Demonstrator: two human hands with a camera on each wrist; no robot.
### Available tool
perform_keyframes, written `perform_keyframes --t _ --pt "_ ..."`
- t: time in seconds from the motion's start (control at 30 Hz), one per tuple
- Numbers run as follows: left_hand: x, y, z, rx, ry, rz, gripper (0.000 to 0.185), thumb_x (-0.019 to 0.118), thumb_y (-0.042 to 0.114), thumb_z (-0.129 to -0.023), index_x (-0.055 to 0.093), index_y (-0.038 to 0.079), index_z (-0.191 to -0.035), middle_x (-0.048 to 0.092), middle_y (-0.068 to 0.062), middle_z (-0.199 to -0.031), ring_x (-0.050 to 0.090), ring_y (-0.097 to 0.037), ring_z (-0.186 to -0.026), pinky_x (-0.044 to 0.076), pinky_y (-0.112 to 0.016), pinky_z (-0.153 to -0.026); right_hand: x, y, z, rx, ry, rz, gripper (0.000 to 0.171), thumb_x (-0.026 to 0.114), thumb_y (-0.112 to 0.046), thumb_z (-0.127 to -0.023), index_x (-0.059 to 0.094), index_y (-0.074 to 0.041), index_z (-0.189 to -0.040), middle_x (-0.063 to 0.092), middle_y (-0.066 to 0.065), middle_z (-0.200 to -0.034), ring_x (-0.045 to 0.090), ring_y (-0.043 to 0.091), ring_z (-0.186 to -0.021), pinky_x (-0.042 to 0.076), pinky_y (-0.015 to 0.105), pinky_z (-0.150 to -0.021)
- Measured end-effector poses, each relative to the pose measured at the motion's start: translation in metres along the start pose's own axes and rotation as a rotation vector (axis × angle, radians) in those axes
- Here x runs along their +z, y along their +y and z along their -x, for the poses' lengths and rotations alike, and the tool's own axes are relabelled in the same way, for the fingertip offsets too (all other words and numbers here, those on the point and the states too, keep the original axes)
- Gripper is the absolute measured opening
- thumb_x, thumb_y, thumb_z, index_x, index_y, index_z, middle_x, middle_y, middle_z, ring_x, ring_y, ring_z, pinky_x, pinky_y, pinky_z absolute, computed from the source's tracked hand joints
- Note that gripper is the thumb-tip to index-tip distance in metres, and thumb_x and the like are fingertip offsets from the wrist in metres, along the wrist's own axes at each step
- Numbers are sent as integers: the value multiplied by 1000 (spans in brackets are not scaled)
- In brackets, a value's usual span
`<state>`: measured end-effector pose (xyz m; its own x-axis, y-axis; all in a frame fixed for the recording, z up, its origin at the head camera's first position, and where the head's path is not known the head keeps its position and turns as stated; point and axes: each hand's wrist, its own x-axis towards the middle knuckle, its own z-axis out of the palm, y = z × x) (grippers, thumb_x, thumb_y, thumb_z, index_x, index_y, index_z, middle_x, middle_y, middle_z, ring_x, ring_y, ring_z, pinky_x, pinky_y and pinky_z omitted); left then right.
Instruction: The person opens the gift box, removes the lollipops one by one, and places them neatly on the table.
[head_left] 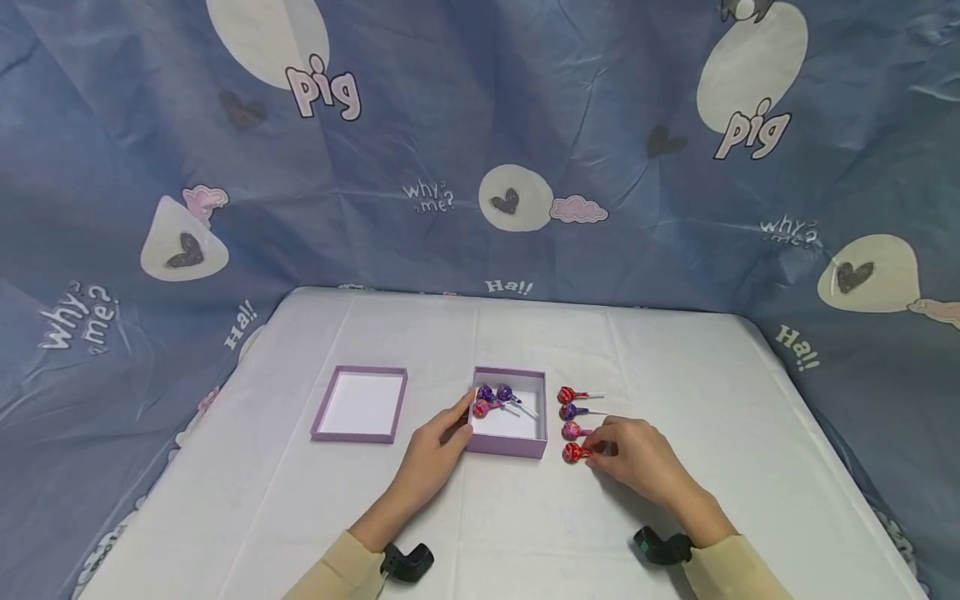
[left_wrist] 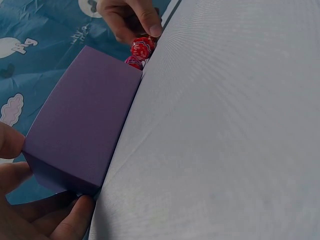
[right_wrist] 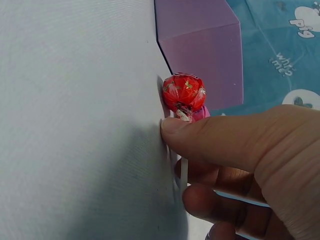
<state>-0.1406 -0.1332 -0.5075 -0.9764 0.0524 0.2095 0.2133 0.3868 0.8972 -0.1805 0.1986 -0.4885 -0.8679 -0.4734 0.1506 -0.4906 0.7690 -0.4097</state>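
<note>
My right hand (head_left: 633, 458) pinches a red-wrapped lollipop (right_wrist: 184, 92) just below its candy head, thumb on the stick. This lollipop is the nearest of a row beside the box; behind it lie a pink lollipop (head_left: 572, 431), a purple lollipop (head_left: 568, 412) and another red lollipop (head_left: 567, 394). The purple box (head_left: 507, 447), white inside, stands uncovered at the middle. Two purple lollipops (head_left: 505, 392) and a pinkish-red lollipop (head_left: 481, 408) lie inside it, towards its back left. My left hand (head_left: 431, 454) rests against the box's left side, fingertips at the wall and rim.
A purple-rimmed box lid (head_left: 317, 437) lies inside-up on the white table (head_left: 525, 533), left of the box. A blue printed cloth (head_left: 420, 108) hangs behind and along the sides of the table. Each wrist carries a black camera (head_left: 408, 563).
</note>
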Motion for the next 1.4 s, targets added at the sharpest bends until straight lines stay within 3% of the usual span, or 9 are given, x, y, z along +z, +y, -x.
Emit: perform_keyframes --t 0.47,0.67,0.97,1.4 --pt "-1 1 -1 11 -1 -10 49 62 19 -101 53 28 -148 57 4 -142 48 -15 -135 37 -37 -113 -4 1 1 32 -9 10 18 88 -18 -77 76 -28 -86 59 -22 -77 53 0 -68 46 25 -62" --pt "0 1 0 8 -1 -14 49 62 20 -101 52 28 -149 56 5 -143 48 -16 -135 37 -39 -114 -20 -5 1 37 -8 51 18 86 -15 -76 78 -24 -90 63 -16 -83 52 4 -67 44 27 -60" --pt "-1 0 -2 6 5 -18 49 62 20 -101 52 29 -149 58 3 -141 49 -16 -134 38 -40 -113 -48 -15 -17 -6 20 64 20 86 -11 -77 79 -20 -94 67 -12 -87 51 5 -65 44 27 -56" --pt "0 2 0 0 6 -10 49 62 19 -101 52 27 -148 57 2 -143 48 -17 -135 38 -38 -113 -55 -37 -41 -74 39 -48 16 82 -18 -84 80 -24 -98 68 -18 -88 55 5 -67 48 28 -61"
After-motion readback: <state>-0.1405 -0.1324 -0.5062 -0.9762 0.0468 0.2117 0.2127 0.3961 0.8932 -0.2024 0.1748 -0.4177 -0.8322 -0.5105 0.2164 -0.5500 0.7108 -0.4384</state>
